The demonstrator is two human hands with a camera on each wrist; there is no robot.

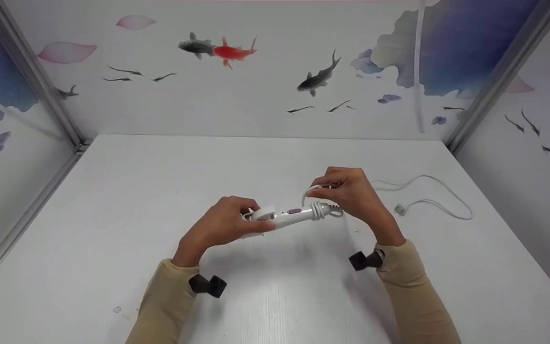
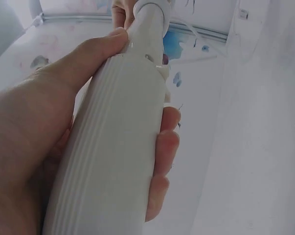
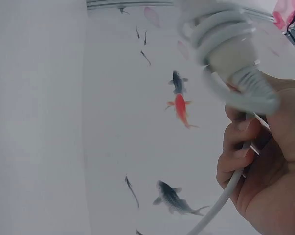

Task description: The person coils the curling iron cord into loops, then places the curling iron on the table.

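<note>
My left hand (image 1: 229, 222) grips a white hair curling iron (image 1: 282, 219) by its wider end, the thumb along one side and the fingers curled round the other. In the left wrist view this ridged white body (image 2: 110, 132) fills the middle. Several turns of its white cord (image 3: 220, 32) circle the narrow handle end. My right hand (image 1: 354, 191) pinches a length of that cord close by the handle's tail, between thumb and fingers. The iron is held above the table, slightly tilted, its purple-grey button panel (image 1: 294, 211) facing up.
On the white table (image 1: 275, 306), the cord's loose part (image 1: 463, 205) curves out to the right and ends in a plug (image 1: 400, 209). White panels printed with fish (image 1: 234, 51) enclose the table at the back and sides. Each wrist wears a small black camera (image 1: 208, 285).
</note>
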